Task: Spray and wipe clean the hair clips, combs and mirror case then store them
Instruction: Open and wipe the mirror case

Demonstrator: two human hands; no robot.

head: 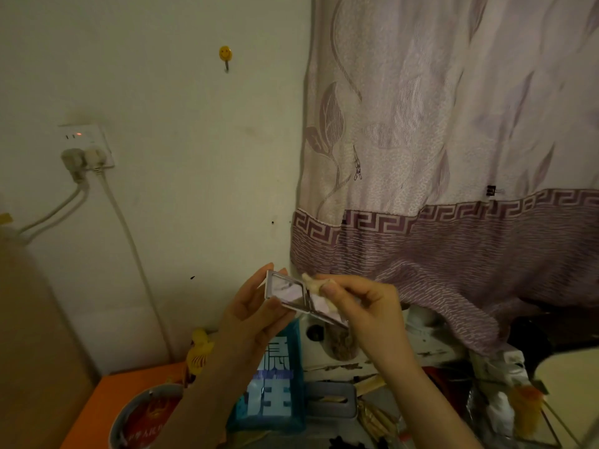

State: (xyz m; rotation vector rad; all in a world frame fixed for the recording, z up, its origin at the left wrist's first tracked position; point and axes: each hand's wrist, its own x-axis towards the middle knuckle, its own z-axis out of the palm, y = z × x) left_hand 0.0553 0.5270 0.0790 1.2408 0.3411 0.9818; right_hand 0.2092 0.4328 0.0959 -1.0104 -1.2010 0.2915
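Two hands meet: left hand grips the open mirror case, right hand pinches a tissue wad against it

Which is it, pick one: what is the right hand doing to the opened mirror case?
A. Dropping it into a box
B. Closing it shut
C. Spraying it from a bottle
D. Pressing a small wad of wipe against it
D: the right hand pinches a small pale wipe against the open mirror case, which the left hand holds up by its other end.
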